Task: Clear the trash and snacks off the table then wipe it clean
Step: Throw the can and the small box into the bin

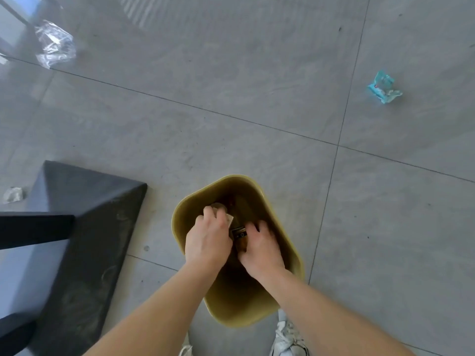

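Observation:
An olive-yellow trash bin (259,187) stands on the grey tiled floor below me. Both my hands are over its opening. My left hand (208,237) grips a crumpled pale paper or wrapper (221,207) that sticks out past the fingers. My right hand (259,247) has its fingers curled round a small dark wrapper (239,233) between the two hands. The inside of the bin is dark, and I cannot make out what lies at its bottom.
A dark table edge (36,229) and its black pedestal base (84,227) stand to the left. A crumpled clear plastic bag (55,44) lies far left, a teal wrapper (384,87) far right, a small scrap (14,194) at the left edge. My shoes (288,337) are below.

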